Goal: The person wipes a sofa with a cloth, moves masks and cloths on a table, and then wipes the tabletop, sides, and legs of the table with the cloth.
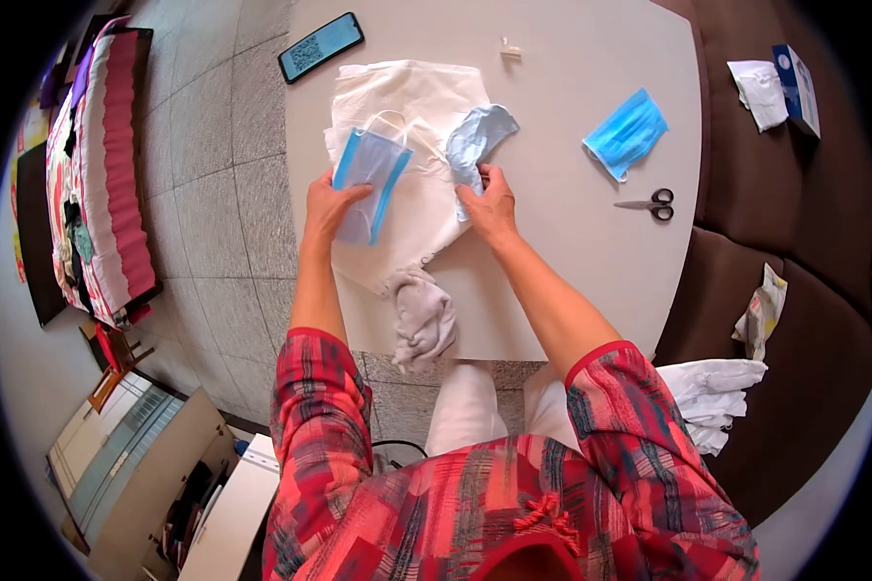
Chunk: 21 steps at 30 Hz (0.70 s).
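And here is the face mask (379, 174) with blue borders, up at the centre of the action, over the left part of a crumpled white cloth (412, 92), tilted with its top toward one o'clock and an ear loop arching above it! The left hand (331, 206) has it at the seven-to-nine-o'clock side, thumb pressed flat across the front, the other fingers mostly hidden behind, so the mask is pinched between them. Over at two o'clock from the mask, the right hand (492, 207) pinches the lower end of a crumpled light-blue piece (477, 136) between thumb and forefinger, the remaining fingers curled and partly out of sight; whether that piece touches the white cloth, I cannot tell. Swing to five o'clock and a greyish bunched cloth (423, 320) droops at the near edge of the table (591, 281). Up at eleven, a phone (322, 46) shows a square code; between one and two sits a small pale object (511, 50), too tiny to name. Look between two and three: a second, bright blue mask (627, 136) lies flat, and at three the scissors (646, 204) rest, black handles outward. Farther out, a brown sofa (746, 184) fills the three-o'clock side, while a pink-edged bed (126, 165) stands at nine, across the tiled floor (203, 145)
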### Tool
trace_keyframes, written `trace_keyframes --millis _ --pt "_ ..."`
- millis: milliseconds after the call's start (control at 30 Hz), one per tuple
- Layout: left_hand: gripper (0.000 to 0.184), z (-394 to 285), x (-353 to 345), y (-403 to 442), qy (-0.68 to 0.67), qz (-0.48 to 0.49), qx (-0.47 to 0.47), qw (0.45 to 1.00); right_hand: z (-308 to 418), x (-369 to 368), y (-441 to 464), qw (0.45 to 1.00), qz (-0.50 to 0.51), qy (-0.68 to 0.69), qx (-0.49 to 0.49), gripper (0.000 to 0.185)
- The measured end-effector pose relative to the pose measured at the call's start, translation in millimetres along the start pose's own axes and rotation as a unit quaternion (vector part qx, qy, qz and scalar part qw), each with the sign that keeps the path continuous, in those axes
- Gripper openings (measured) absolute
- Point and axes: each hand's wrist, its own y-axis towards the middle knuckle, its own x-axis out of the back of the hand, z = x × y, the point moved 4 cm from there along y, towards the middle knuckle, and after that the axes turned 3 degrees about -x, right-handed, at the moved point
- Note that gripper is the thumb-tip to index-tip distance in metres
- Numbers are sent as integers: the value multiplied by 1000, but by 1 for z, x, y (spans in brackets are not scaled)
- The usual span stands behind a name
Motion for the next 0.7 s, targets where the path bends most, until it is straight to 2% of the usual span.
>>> trace_keyframes --millis 67,200,267,367,433,533,567,633,667,700 --pt "31 -29 -2 -20 38 -35 -63 997 3 7 -10 985 21 170 -5 46" --pt "31 -91 -10 -71 42 -76 -151 985 33 55 -47 968 -31 247 42 41" --pt "29 -121 -19 -100 119 -126 -232 957 41 92 -67 965 -45 258 25 42" --pt "25 -172 -59 -150 145 -96 -310 935 22 149 -98 949 -107 297 0 38" --pt "22 -202 -109 -185 113 -58 -349 928 -3 197 -122 947 -80 311 -14 33" --pt "23 -239 -216 -246 111 78 -283 950 -60 296 -174 950 -153 272 -21 31" --pt "23 -242 -256 -262 102 115 -289 945 -81 332 -196 945 -189 266 -32 31" --pt "23 -240 -329 -298 114 232 -241 935 -118 393 -243 926 -237 286 -65 30" --pt "26 -238 -370 -320 143 262 -244 923 -171 412 -262 912 -281 270 -129 31" --pt "29 -236 -410 -344 182 295 -295 890 -190 444 -288 883 -324 325 -93 31"
